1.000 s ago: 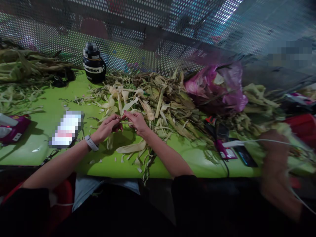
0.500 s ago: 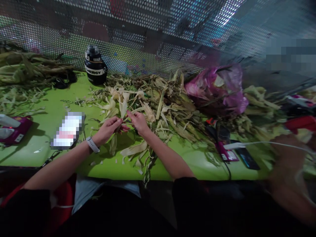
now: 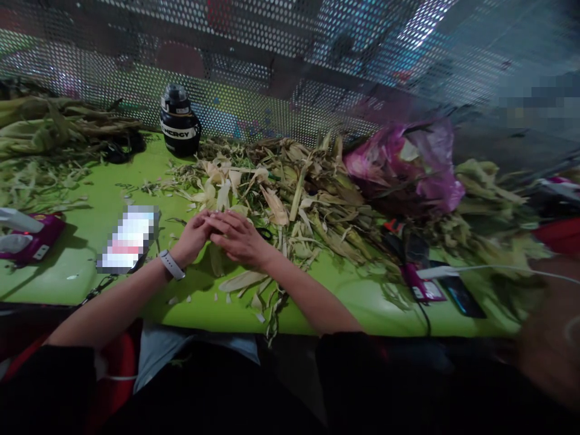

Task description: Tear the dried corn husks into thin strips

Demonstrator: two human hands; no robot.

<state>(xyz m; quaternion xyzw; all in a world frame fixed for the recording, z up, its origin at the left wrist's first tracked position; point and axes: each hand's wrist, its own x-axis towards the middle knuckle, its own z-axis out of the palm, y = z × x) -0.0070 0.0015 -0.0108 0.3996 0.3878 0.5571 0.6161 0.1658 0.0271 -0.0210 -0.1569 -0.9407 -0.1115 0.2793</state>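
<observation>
My left hand [image 3: 193,235] and my right hand [image 3: 238,235] meet over the green table [image 3: 90,229], in front of a heap of corn husks [image 3: 290,193]. Both hands are closed, fingertips together, round a pale husk strip [image 3: 216,258] that hangs down below them. The right hand lies partly over the left. A white watch [image 3: 171,264] sits on my left wrist. More pale strips [image 3: 242,281] lie on the table just below my hands.
A black jug [image 3: 180,127] stands at the back by the perforated metal screen [image 3: 272,72]. A phone [image 3: 129,238] lies left of my hands, a purple device [image 3: 27,235] at the far left. A pink plastic bag [image 3: 408,166] and cables [image 3: 453,272] lie right. Another person's blurred arm [image 3: 550,338] is at the right edge.
My hands have drawn closer together and a little toward me, the right now overlapping the left. The view has shifted slightly. The other person's arm has moved down and right.
</observation>
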